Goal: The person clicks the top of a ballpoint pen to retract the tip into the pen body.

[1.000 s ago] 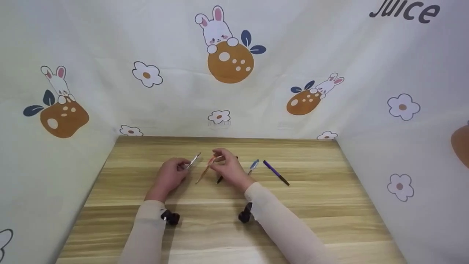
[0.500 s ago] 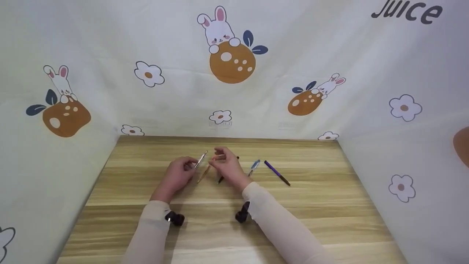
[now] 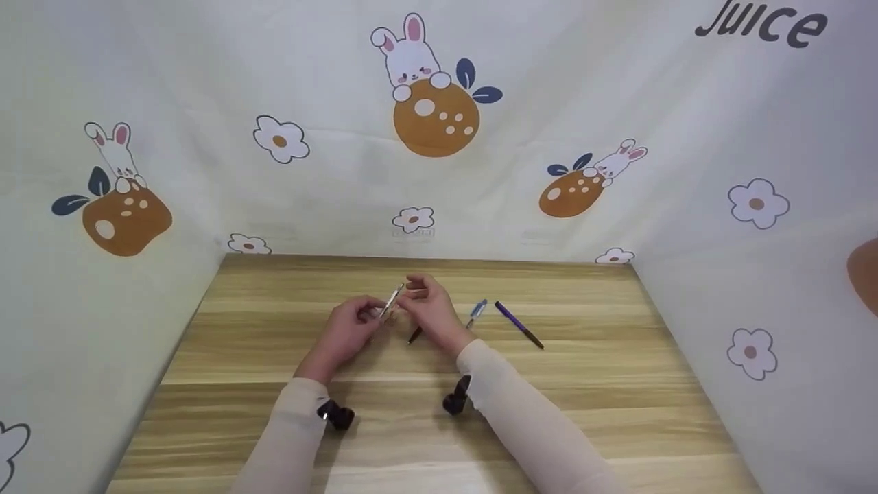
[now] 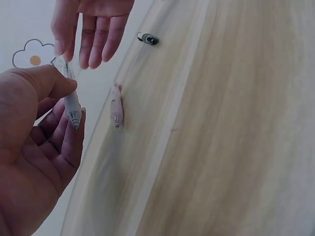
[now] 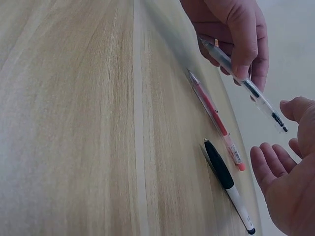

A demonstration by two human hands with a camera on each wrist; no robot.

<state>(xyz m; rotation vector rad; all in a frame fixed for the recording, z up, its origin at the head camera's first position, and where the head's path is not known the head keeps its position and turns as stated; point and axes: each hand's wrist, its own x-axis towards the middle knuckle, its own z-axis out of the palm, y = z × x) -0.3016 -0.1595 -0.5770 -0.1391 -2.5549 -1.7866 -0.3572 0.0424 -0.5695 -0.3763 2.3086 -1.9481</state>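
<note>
My left hand pinches a clear-barrelled pen between thumb and fingers, held tilted above the table. In the left wrist view the pen's tip points down past the fingers. Close to the pen's other end is my right hand, its fingers loosely spread; the right wrist view shows a small gap between them and the pen. Below the hands a red pen lies on the table, hidden in the head view. Beside it lies a black-and-white pen, partly covered by my right hand in the head view.
Right of my right hand lie a blue-topped clear pen and a purple pen with a dark end. The wooden table is walled on three sides by a printed curtain.
My left hand has carried the clear pen to the right, up to my right hand. The right hand has stayed nearly in place. The red pen has become covered in the head view.
</note>
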